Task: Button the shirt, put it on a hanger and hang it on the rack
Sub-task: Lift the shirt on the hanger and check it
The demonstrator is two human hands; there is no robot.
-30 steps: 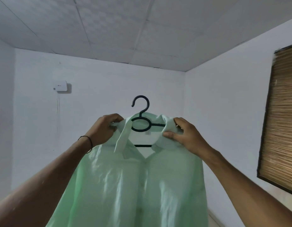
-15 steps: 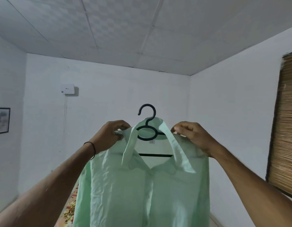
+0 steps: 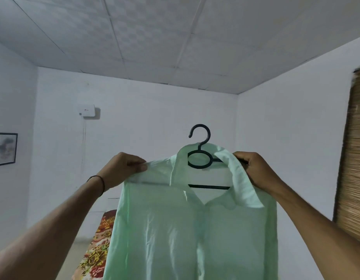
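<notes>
A pale green shirt hangs in the air in front of me on a dark plastic hanger. The hook of the hanger sticks up above the collar, and its lower bar shows in the neck opening. My left hand pinches the left shoulder of the shirt. My right hand grips the right shoulder just behind the raised collar flap. The shirt front is closed below the collar. No rack is in view.
A flower-patterned cloth lies low down behind the shirt. A white box and a framed picture are on the walls. A bamboo blind covers the right wall.
My left hand has slid outward from the collar to the left shoulder. The left collar flap now lies flatter. The view has shifted, showing more of the left wall.
</notes>
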